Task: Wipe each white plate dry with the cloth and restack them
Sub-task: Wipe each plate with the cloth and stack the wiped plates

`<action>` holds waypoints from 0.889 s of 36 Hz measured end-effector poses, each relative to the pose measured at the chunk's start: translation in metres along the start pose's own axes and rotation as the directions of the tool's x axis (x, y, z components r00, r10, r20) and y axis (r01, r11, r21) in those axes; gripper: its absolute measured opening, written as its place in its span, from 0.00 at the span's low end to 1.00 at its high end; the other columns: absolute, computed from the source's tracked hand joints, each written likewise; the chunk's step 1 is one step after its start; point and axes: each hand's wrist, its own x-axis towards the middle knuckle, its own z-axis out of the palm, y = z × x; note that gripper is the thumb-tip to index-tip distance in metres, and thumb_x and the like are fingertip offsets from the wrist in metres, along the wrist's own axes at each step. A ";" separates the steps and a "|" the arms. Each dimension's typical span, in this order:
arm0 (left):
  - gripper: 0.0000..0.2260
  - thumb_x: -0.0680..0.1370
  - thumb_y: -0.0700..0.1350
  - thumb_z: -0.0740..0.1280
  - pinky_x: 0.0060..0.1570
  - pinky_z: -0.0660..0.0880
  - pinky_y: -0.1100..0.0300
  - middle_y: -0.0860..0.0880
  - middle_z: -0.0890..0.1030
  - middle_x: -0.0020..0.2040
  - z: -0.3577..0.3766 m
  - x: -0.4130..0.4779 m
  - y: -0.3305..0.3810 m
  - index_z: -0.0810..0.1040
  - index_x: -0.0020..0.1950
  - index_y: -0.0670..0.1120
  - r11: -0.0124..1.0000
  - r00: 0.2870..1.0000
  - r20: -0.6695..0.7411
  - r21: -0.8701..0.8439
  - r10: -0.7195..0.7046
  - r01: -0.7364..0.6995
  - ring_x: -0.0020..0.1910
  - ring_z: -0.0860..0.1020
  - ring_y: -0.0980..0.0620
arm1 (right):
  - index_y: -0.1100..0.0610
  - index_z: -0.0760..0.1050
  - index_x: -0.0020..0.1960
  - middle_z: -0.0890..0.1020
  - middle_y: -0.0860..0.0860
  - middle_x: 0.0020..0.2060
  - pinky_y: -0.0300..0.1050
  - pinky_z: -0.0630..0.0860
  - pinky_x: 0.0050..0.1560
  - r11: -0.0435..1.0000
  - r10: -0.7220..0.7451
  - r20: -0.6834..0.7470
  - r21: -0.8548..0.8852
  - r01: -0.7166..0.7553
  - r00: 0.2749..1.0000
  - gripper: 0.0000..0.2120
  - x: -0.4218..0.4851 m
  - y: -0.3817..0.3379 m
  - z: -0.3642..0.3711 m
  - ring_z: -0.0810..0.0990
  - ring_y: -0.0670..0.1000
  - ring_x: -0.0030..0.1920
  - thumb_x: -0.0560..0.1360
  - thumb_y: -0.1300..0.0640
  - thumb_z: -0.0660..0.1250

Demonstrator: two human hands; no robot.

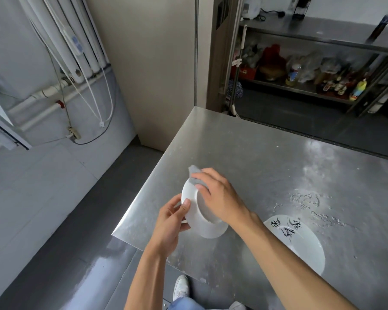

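Head view: cloth (pixel 194 175) is mostly hiding under the right hand (pixel 220 198) clutching it against the tilted plate (pixel 202 227), left hand (pixel 168 222) is pinching the rim over the table (pixel 278 164) corner, forearm's (pixel 285 247) covering part of a second plate (pixel 309 245).

Stainless-steel table (pixel 278 175) with water droplets (pixel 305 201) near its right side; behind it, a metal shelf (pixel 300 87) holding bottles (pixel 292 74). At left, white wall pipes (pixel 49 91) and hanging cables (pixel 101 124). Below, a white shoe (pixel 180 287) on grey floor (pixel 54 242).
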 end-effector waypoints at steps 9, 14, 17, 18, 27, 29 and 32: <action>0.15 0.85 0.48 0.64 0.47 0.83 0.56 0.43 0.86 0.57 -0.003 0.001 -0.012 0.79 0.70 0.44 0.958 0.986 -0.167 -0.286 -0.009 -0.040 0.51 0.85 0.48 | 0.50 0.74 0.70 0.72 0.45 0.69 0.46 0.69 0.68 0.981 -0.175 0.192 -0.053 0.188 0.966 0.17 -0.011 -0.023 0.026 0.70 0.50 0.62 0.83 0.59 0.62; 0.14 0.86 0.48 0.63 0.45 0.82 0.60 0.47 0.85 0.53 -0.008 0.001 -0.015 0.80 0.68 0.45 0.934 0.977 -0.213 -0.351 -0.007 -0.070 0.43 0.83 0.55 | 0.50 0.74 0.71 0.73 0.47 0.68 0.47 0.71 0.66 0.981 -0.176 0.197 -0.042 0.187 0.964 0.17 -0.011 -0.029 0.031 0.72 0.51 0.61 0.82 0.59 0.63; 0.14 0.88 0.48 0.60 0.45 0.83 0.61 0.45 0.85 0.55 -0.013 0.002 -0.015 0.79 0.68 0.44 0.923 0.974 -0.227 -0.378 -0.017 -0.072 0.44 0.84 0.55 | 0.51 0.76 0.68 0.74 0.48 0.66 0.49 0.73 0.63 0.970 -0.214 0.203 -0.069 0.232 0.955 0.16 -0.014 -0.029 0.034 0.72 0.53 0.59 0.82 0.60 0.64; 0.15 0.88 0.48 0.60 0.46 0.83 0.61 0.44 0.85 0.57 -0.013 0.002 -0.015 0.79 0.69 0.43 0.919 0.971 -0.236 -0.387 -0.024 -0.072 0.47 0.84 0.53 | 0.52 0.77 0.67 0.74 0.48 0.65 0.50 0.73 0.62 0.966 -0.226 0.206 -0.081 0.247 0.952 0.15 -0.015 -0.028 0.034 0.72 0.53 0.58 0.82 0.60 0.64; 0.16 0.88 0.48 0.61 0.49 0.85 0.57 0.39 0.84 0.64 -0.019 0.007 -0.016 0.78 0.69 0.39 0.871 0.942 -0.318 -0.486 -0.104 -0.068 0.55 0.85 0.47 | 0.49 0.79 0.62 0.71 0.49 0.69 0.51 0.73 0.64 0.947 -0.259 0.226 -0.133 0.293 0.939 0.16 -0.034 -0.007 0.031 0.70 0.53 0.66 0.79 0.64 0.66; 0.16 0.88 0.47 0.61 0.48 0.84 0.59 0.40 0.84 0.63 -0.021 0.008 -0.017 0.78 0.69 0.39 0.855 0.939 -0.324 -0.514 -0.118 -0.070 0.56 0.86 0.47 | 0.49 0.79 0.62 0.71 0.49 0.70 0.51 0.73 0.64 0.947 -0.259 0.215 -0.136 0.292 0.941 0.17 -0.037 -0.001 0.029 0.70 0.53 0.68 0.78 0.65 0.67; 0.15 0.87 0.47 0.62 0.47 0.84 0.59 0.42 0.85 0.62 -0.023 0.010 -0.017 0.78 0.69 0.40 0.845 0.935 -0.326 -0.531 -0.139 -0.060 0.56 0.86 0.48 | 0.49 0.79 0.61 0.70 0.49 0.70 0.49 0.73 0.65 0.950 -0.250 0.177 -0.145 0.276 0.952 0.18 -0.042 0.010 0.024 0.70 0.53 0.68 0.76 0.67 0.69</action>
